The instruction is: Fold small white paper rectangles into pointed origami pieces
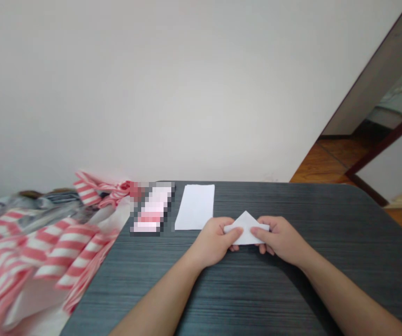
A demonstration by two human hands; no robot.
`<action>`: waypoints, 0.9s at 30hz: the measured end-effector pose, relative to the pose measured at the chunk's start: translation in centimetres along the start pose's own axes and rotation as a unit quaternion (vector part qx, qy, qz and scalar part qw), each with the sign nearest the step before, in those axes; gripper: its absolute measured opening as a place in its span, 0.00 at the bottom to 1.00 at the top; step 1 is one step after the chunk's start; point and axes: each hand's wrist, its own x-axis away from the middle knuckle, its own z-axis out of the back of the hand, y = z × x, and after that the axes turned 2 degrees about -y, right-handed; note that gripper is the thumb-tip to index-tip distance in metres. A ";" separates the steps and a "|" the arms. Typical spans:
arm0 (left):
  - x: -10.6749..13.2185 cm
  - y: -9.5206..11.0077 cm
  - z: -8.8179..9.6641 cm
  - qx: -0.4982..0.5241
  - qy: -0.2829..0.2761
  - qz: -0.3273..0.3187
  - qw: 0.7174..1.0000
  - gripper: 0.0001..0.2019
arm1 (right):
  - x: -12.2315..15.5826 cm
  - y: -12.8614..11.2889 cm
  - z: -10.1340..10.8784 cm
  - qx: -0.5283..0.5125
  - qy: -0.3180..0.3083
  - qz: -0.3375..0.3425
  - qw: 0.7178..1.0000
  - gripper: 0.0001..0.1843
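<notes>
White sheet far left on the counter; then the left hand, its grip pinching the left end of the folded paper, long axis left to right, peak far; the right hand, equally near, pinches the right end.

The dark, finely streaked tabletop spans the lower middle and right of the frame, its far right corner rounded. Left of centre lies white paper; just beside it, farther left, a pixelated pink-and-white item.
</notes>
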 end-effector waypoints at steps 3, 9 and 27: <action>-0.1 -0.1 0.0 0.006 0.006 0.004 1.000 0.13 | -0.1 0.2 0.2 -0.006 -0.008 -0.004 1.000 0.13; -0.3 0.0 0.1 0.016 0.003 0.010 1.000 0.14 | -0.2 0.6 0.7 0.000 -0.016 -0.013 1.000 0.17; -0.7 -1.0 0.8 0.045 0.027 -0.010 0.999 0.15 | 0.0 0.3 1.0 -0.016 0.016 -0.015 1.000 0.19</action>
